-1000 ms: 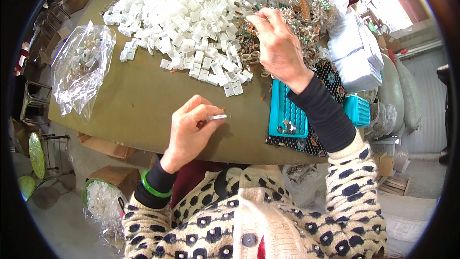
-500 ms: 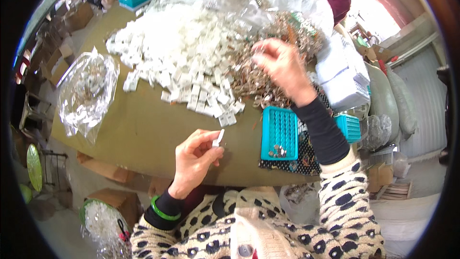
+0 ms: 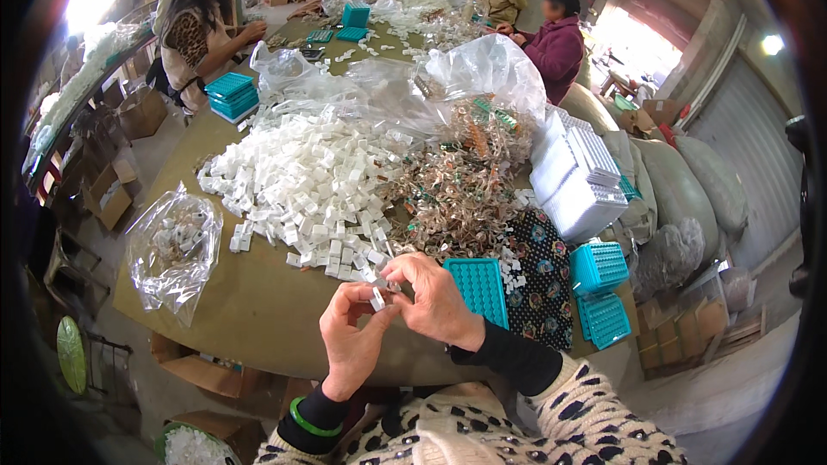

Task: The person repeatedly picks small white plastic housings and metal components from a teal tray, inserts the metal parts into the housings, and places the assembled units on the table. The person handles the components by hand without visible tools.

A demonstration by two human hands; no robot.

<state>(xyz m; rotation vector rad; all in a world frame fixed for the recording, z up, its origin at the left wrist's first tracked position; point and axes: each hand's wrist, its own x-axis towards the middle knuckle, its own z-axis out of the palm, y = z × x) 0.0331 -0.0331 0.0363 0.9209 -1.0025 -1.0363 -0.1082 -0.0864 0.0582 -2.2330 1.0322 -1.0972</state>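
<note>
My left hand (image 3: 351,336) pinches a small white plastic piece (image 3: 377,299) between thumb and fingertips, above the table's near edge. Close against it, my right hand (image 3: 435,306) has its fingers pinched together at the same piece; whatever lies between them is too small to make out. Just beyond both hands spreads a big heap of white plastic pieces (image 3: 293,176). To its right lies a pile of copper and silvery metal parts (image 3: 461,198). A teal ridged tray (image 3: 475,284) sits beside my right hand, partly covered by my wrist.
A dark patterned cloth (image 3: 541,284) lies right of the tray. Further right are stacked teal trays (image 3: 599,267) and white trays (image 3: 575,176). A clear plastic bag (image 3: 175,245) rests at the left. Several people work around the table (image 3: 250,310); full sacks (image 3: 676,189) stand at the right.
My right hand has come back from the metal pile to meet my left hand at the white piece. The view has tilted up, showing more of the far table and the people there.
</note>
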